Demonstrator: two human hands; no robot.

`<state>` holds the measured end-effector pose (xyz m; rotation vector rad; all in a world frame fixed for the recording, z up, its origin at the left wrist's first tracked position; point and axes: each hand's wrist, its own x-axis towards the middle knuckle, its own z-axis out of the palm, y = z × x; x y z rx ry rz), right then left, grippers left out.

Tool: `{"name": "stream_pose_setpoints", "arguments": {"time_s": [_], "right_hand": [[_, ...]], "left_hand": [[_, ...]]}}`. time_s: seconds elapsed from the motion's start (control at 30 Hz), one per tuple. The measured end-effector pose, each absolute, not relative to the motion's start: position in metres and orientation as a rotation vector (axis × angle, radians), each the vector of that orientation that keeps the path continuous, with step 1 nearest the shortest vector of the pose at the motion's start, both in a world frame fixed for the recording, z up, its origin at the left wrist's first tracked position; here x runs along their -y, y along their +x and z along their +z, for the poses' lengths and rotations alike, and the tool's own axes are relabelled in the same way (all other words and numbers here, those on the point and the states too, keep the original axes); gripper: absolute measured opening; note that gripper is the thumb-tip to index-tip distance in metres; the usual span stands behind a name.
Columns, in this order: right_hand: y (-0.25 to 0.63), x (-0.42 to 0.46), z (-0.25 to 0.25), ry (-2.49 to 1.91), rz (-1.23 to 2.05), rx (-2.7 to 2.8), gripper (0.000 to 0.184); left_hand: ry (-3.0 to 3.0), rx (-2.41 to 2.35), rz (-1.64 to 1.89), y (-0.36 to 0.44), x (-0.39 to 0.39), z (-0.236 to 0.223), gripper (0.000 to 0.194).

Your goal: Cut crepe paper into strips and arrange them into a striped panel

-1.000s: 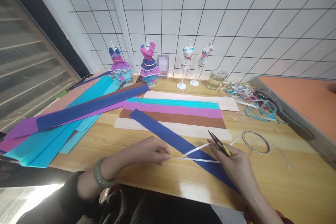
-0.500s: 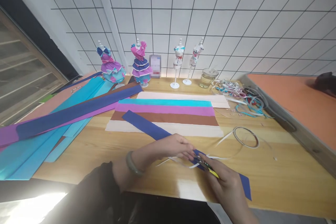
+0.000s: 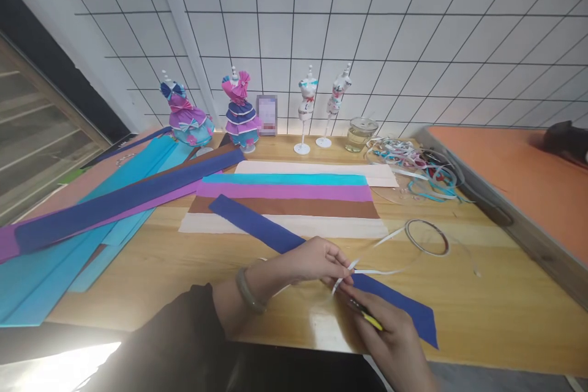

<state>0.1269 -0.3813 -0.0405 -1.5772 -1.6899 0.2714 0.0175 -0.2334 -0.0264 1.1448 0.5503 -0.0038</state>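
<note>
My left hand (image 3: 316, 259) is closed, pinching a narrow white ribbon (image 3: 374, 272) at its fingertips. One short end of the ribbon hangs down between the two hands. In my right hand (image 3: 388, 327) is a small pair of scissors (image 3: 365, 315) with a yellow and black handle; the blades are mostly hidden by the fingers. Its fingertips come close to the ribbon, and I cannot tell if they also grip it. Under both hands a dark blue strip (image 3: 399, 300) of crepe-like paper or cloth lies slanted across the table.
Pink, turquoise, purple and brown strips (image 3: 285, 207) lie overlapped ahead. Turquoise and blue sheets (image 3: 114, 190) cover the left. Two dressed mini mannequins (image 3: 242, 116), two white ones (image 3: 307, 98), a phone (image 3: 267, 115) and a glass jar (image 3: 361, 135) stand behind. Tangled ribbons (image 3: 413, 162) and a ribbon coil (image 3: 427, 237) lie right.
My left hand has moved right and now pinches the ribbon. The scissors have shifted slightly down, away from the ribbon, and more of the blue strip shows at the right.
</note>
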Motion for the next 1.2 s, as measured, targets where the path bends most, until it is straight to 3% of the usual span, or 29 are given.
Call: {"name": "stream_pose_setpoints", "arguments": {"time_s": [0.17, 0.47, 0.9, 1.2], "right_hand": [[0.158, 0.395, -0.037, -1.908, 0.543, 1.371, 0.027], [0.196, 0.414, -0.032, -2.089, 0.837, 1.225, 0.042], [0.196, 0.393, -0.051, -2.082, 0.909, 1.188, 0.046], [0.209, 0.403, -0.043, -2.112, 0.837, 1.193, 0.042]], "left_hand": [[1.197, -0.568, 0.002, 0.016, 0.236, -0.022, 0.022], [1.368, -0.576, 0.021, 0.019, 0.244, -0.033, 0.031], [1.809, -0.452, 0.001, 0.011, 0.246, -0.024, 0.037], [1.647, -0.468, -0.022, 0.005, 0.240, -0.009, 0.025]]}}
